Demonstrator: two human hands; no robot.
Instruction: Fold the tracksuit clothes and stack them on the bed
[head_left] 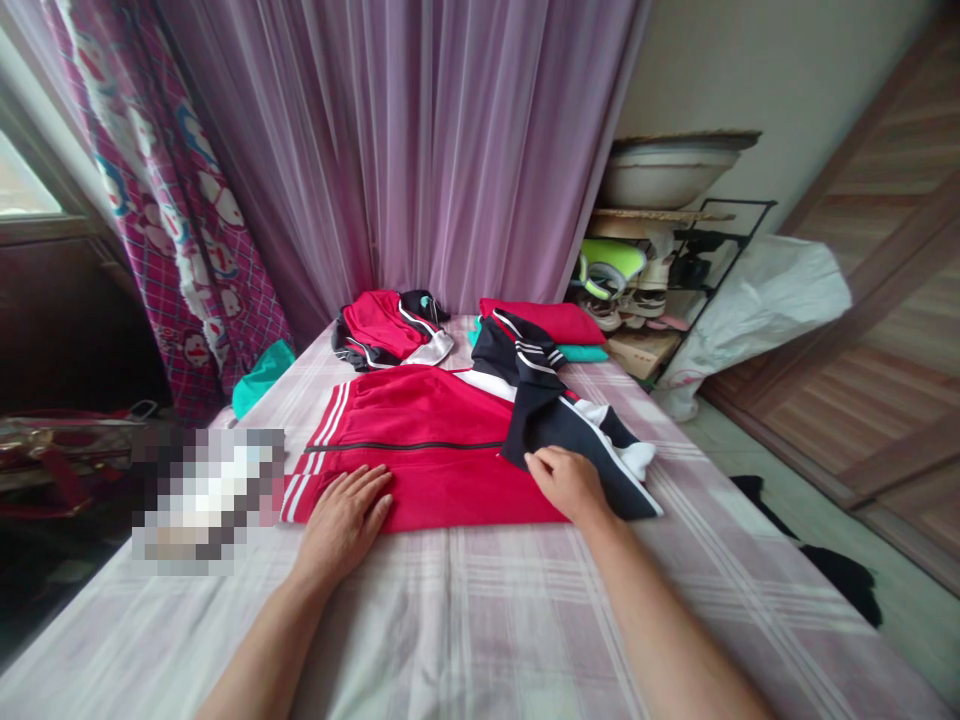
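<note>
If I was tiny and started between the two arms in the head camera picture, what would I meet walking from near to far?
Plaid cloth → red jacket → crumpled clothes → purple curtain.

Left hand (343, 522) flat on a red jacket (442, 490), right hand (568, 484) curled on its dark sleeve (546, 420), checked cloth (465, 620) beneath, crumpled clothing (382, 325) far left, folded red garment (540, 322) far right, purple curtain (480, 150) behind.

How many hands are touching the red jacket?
2. The left hand lies flat on the red track jacket near its striped hem; the right hand is curled on its black sleeve. No others show.
</note>
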